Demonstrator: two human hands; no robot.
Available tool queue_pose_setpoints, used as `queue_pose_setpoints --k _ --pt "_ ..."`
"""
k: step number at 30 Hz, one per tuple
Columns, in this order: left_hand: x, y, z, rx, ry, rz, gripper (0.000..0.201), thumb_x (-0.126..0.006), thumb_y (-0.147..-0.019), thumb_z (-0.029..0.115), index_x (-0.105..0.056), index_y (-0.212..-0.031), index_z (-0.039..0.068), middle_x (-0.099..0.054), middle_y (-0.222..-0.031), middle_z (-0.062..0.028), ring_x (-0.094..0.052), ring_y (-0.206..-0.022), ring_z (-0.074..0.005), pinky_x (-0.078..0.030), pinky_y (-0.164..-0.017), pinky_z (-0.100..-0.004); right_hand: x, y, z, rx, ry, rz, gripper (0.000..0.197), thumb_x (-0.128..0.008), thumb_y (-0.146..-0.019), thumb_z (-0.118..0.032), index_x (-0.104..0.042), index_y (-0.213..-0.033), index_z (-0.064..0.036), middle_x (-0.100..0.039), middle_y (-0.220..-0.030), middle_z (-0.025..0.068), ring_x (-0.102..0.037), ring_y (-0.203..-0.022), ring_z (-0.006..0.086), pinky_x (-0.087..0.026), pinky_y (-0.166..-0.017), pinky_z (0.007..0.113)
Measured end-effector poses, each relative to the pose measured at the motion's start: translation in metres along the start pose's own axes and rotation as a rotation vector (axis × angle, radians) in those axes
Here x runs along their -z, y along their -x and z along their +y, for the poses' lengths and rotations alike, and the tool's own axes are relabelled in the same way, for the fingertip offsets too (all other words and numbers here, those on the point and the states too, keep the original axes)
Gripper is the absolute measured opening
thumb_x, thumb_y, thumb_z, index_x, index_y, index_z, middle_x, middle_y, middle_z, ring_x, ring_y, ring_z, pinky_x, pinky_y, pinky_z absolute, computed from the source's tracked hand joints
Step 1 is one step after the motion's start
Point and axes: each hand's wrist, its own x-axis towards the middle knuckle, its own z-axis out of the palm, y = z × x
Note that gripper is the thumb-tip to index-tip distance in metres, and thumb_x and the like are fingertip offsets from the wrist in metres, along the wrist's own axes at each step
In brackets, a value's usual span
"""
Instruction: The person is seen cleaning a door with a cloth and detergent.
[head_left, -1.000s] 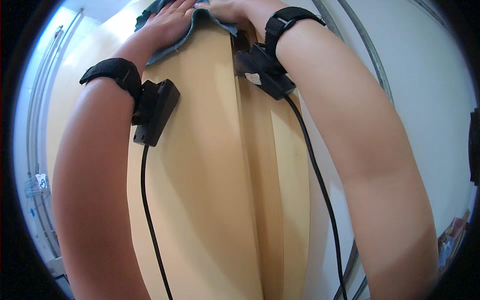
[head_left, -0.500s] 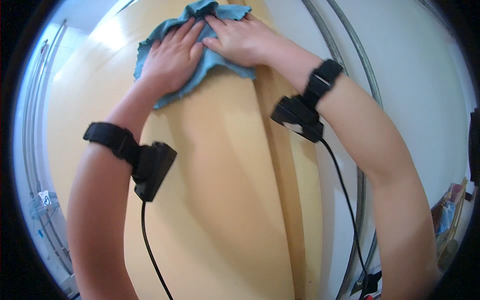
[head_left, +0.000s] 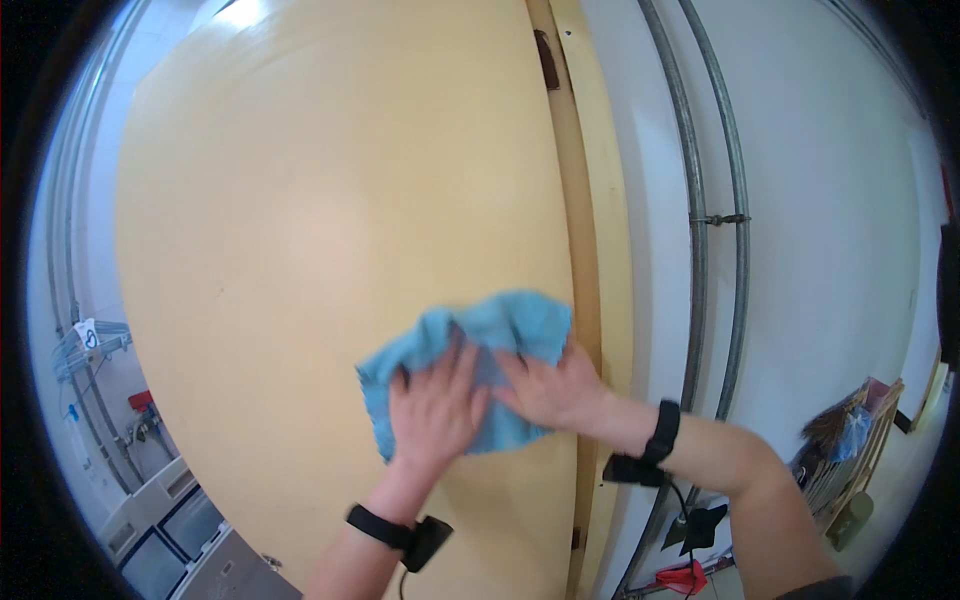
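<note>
A blue cloth (head_left: pixel 505 435) with jagged edges lies bunched in folds against a pale yellow door (head_left: pixel 300 200), near the door's right edge. My left hand (head_left: pixel 435 410) presses on the cloth's lower left part, its fingers spread and pointing upward. On the cloth's right part rests my right hand (head_left: pixel 555 390), its fingers stretched toward the left hand and slightly blurred. Both hands are open, holding the cloth flat to the door rather than gripping it. Some fingertips sink into the folds and are partly hidden. Each wrist wears a black strap with a small black box and cable.
Right of the door run its frame (head_left: pixel 607 250) and two grey metal pipes (head_left: pixel 690 200) along a white wall. A broom (head_left: pixel 828 425) and a wooden rack stand at the lower right. Hangers (head_left: pixel 90 345) and a white twin-lid washing machine (head_left: pixel 170 530) are on the left.
Both hands have moved the cloth down the door from near the top of the picture to below its middle, and a little right. The view has shifted, with more of the door showing.
</note>
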Motion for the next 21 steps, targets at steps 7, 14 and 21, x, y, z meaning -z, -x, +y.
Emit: queue_pose_setpoints --k 7,14,21 --pt "-0.022 0.123 0.019 0.019 0.047 -0.015 0.042 -0.056 -0.076 0.043 -0.057 -0.11 0.018 -0.057 -0.111 -0.0009 -0.053 -0.089 -0.0146 -0.036 -0.076 -0.0388 0.0 0.076 -0.067 0.122 -0.041 -0.259 0.06 -0.054 -0.076 -0.044 -0.045 -0.124 -0.0102 -0.045 -0.121 0.017 -0.042 -0.114 0.0337 -0.035 -0.095 0.045" --pt "-0.006 0.019 -0.054 0.044 0.091 0.134 0.053 -0.054 -0.077 0.038 -0.048 -0.124 0.013 -0.043 -0.13 -0.0114 -0.043 -0.112 -0.0278 -0.027 -0.092 -0.0493 -0.015 -0.045 -0.03 0.065 0.051 0.03 0.059 -0.06 -0.071 -0.046 -0.051 -0.12 -0.0158 -0.043 -0.123 0.015 -0.043 -0.112 0.0341 -0.035 -0.095 0.045" --pt "0.015 -0.079 -0.137 -0.148 -0.106 0.399 0.055 -0.048 -0.082 0.038 -0.04 -0.13 0.012 -0.04 -0.134 -0.0058 -0.045 -0.111 -0.0234 -0.033 -0.092 -0.0416 -0.026 -0.17 0.022 0.165 0.106 0.117 0.06 -0.049 -0.079 -0.047 -0.043 -0.129 -0.0141 -0.05 -0.12 0.0143 -0.046 -0.112 0.0301 -0.029 -0.099 0.045"
